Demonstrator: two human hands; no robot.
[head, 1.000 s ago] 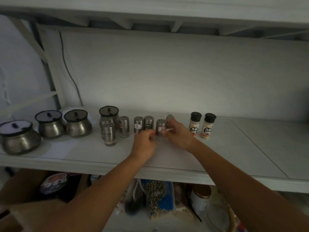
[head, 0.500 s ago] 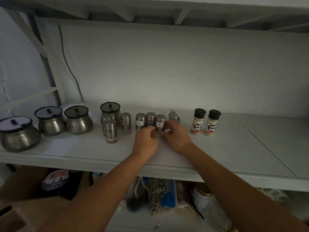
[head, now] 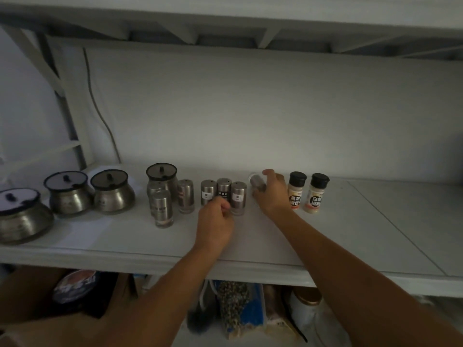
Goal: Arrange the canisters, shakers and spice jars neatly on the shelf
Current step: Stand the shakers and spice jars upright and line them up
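Observation:
A white shelf (head: 350,236) carries a row of steel canisters with dark lids (head: 112,194), then several steel shakers (head: 186,196), then two spice jars with black caps (head: 297,191). A trio of labelled shakers (head: 208,192) stands close together in the middle. My left hand (head: 215,221) is curled just in front of the rightmost shaker of that trio (head: 237,197), holding nothing. My right hand (head: 273,194) wraps around a tipped-over shaker (head: 256,182) lying between the trio and the spice jars.
A dark cable (head: 100,116) runs down the back wall at the left. Another shelf sits close overhead. Below the shelf are a cardboard box (head: 30,296), a bag of dried goods (head: 233,304) and a gold-lidded jar (head: 307,304).
Both hands have let go of the labelled shaker, which now stands in the trio. My right hand has moved right and back onto the tipped shaker; my left hand drew back slightly.

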